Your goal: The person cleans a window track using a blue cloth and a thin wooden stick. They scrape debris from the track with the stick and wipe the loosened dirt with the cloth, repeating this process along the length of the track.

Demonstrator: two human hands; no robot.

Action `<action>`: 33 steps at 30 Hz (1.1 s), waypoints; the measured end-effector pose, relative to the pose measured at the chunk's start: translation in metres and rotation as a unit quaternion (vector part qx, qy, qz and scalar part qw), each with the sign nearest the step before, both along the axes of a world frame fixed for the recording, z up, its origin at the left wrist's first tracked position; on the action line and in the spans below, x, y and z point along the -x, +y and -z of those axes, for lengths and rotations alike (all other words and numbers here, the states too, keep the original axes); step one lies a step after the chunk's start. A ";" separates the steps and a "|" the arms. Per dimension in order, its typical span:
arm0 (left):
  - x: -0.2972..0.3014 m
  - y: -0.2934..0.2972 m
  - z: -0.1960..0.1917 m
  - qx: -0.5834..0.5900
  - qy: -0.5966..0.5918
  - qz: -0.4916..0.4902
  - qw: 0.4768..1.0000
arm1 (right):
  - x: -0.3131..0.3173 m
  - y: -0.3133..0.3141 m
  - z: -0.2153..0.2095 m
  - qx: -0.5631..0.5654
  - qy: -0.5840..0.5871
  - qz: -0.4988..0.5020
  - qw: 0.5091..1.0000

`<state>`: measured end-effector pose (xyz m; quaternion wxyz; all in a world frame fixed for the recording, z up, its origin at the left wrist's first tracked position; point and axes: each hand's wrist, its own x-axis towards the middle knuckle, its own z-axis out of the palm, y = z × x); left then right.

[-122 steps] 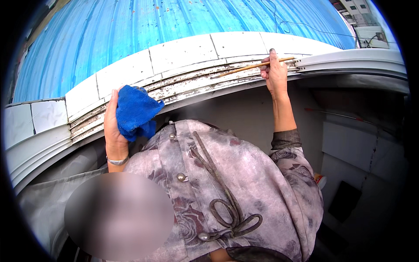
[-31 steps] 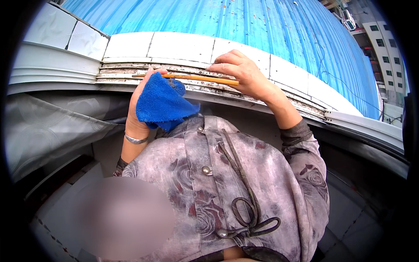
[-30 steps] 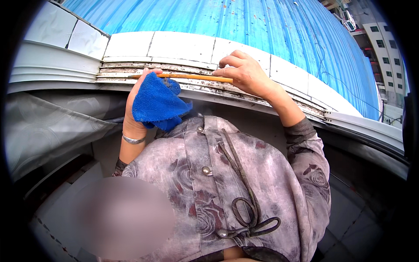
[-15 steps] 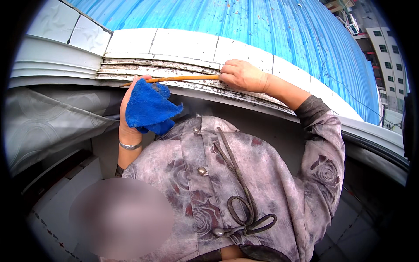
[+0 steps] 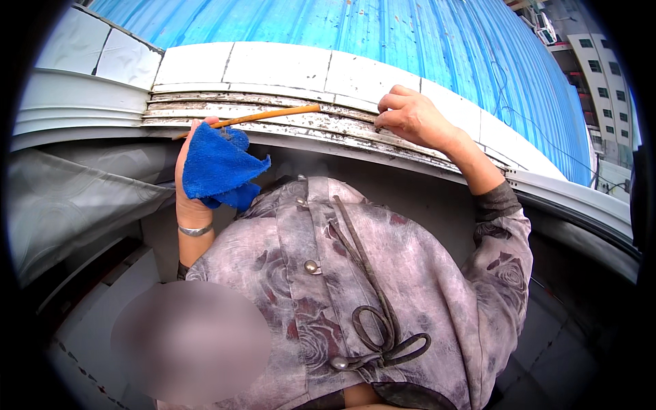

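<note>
My left hand (image 5: 186, 179), with a silver bracelet at the wrist, is closed round a bunched blue cloth (image 5: 222, 167) and a thin yellow-brown stick (image 5: 266, 115). The stick slants up to the right over the window track (image 5: 328, 126), its far end free. The cloth hangs over the palm and hides part of the fingers. Further right, my right hand (image 5: 413, 116) reaches over the same track, thumb and forefinger bent and apart. Its fingertips are by the track's grimy grooves; whether they touch is hard to tell. The white track is streaked with dark dirt.
Beyond the track runs a white tiled ledge (image 5: 280, 66), then a blue corrugated roof (image 5: 342, 27). A white frame (image 5: 89, 96) closes the left side. Pale patterned curtain (image 5: 75, 198) hangs at the lower left. A building (image 5: 601, 75) stands far right.
My right hand has let go of the stick's right end and moved right along the track, its fingers loosening. The stick, still in my left hand, now tilts up more.
</note>
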<state>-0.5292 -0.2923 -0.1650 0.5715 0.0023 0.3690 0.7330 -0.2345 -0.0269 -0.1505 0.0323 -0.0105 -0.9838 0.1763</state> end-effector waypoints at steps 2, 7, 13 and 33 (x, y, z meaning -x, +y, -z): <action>-0.001 0.002 0.001 -0.014 -0.013 0.011 1.000 | -0.008 -0.006 0.008 -0.016 -0.015 -0.019 1.000; -0.001 0.006 0.002 0.007 -0.008 0.009 1.000 | -0.005 -0.003 0.025 -0.020 0.000 -0.068 0.997; 0.002 0.001 0.004 0.023 0.013 0.006 1.000 | 0.021 -0.028 0.021 0.091 0.031 0.058 0.994; 0.018 -0.031 -0.002 0.004 0.000 -0.082 0.997 | 0.052 -0.026 0.002 0.138 -0.093 -0.104 0.981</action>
